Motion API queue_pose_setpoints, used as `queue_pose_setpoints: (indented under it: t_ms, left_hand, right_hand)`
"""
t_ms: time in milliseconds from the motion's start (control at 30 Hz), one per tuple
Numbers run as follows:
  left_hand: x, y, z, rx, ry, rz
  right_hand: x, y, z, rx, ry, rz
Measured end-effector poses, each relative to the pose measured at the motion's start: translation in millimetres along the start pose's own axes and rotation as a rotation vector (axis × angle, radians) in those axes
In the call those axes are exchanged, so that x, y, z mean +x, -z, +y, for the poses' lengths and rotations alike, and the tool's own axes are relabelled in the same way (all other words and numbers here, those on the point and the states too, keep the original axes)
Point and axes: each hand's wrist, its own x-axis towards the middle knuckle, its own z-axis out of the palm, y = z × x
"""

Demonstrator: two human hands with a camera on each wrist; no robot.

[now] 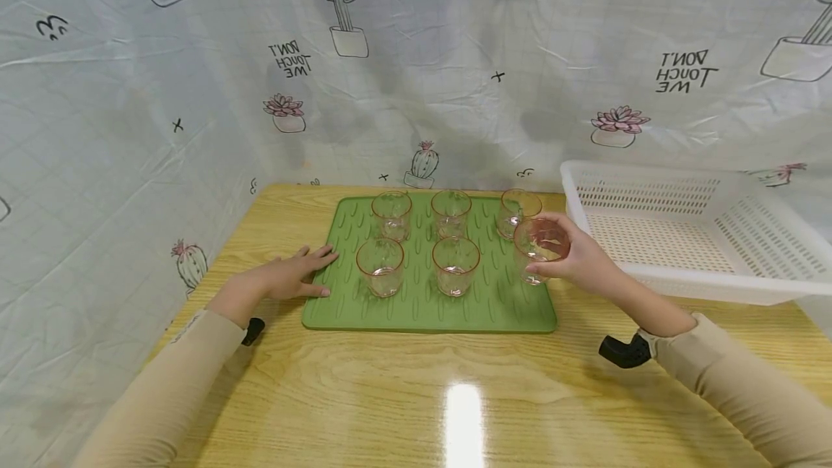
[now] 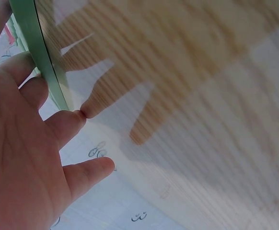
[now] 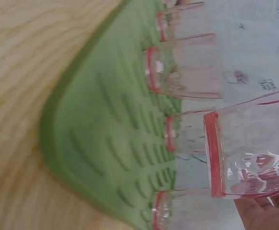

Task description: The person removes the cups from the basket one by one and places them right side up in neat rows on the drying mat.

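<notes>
A green ribbed mat (image 1: 494, 313) lies on the wooden table. My left hand (image 1: 289, 276) rests at its left edge, fingers spread and fairly straight, fingertips on the mat. In my right hand (image 1: 588, 262) is a clear drinking glass (image 3: 247, 153) with pink-red edging, gripped from the right side between thumb and fingers. It appears raised off the mat's right front part. Several like glasses stand on the mat: a back row with a left (image 1: 392, 219), middle (image 1: 451, 217) and right glass (image 1: 513, 211), and a front row with a left (image 1: 380, 269) and middle glass (image 1: 456, 269).
To the right of the mat stands a white perforated plastic basket (image 1: 708, 282); no items show inside it. A printed cloth (image 1: 416, 92) hangs behind and to the left of the table (image 1: 364, 396). Black wrist mounts (image 1: 625, 351) stick out under both sleeves.
</notes>
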Motion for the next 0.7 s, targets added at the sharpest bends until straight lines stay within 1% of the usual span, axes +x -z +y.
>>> queue_pose_setpoints:
  t_ms: [100, 233, 333, 533, 700]
  left_hand:
    - [-0.1, -0.5, 0.4, 0.001, -0.001, 0.003]
    - [-0.1, -0.8, 0.8, 0.003, -0.002, 0.005]
    - [-0.5, -0.6, 1.0, 0.003, -0.002, 0.003]
    - [-1.6, 1.4, 3.6, -0.004, 0.001, 0.002]
    - [-2.4, 2.7, 5.1, -0.005, 0.005, -0.002]
  right_hand:
    - [-1.3, -3.3, 7.1, 0.005, -0.018, -0.017]
    - [-1.8, -6.7, 15.7, 0.041, -0.036, -0.050]
    - [-1.8, -9.1, 21.7, 0.053, -0.039, -0.066]
    - [-2.2, -11.8, 30.2, 0.029, -0.044, -0.084]
    - [-1.0, -12.1, 38.5, 0.071, -0.050, -0.105]
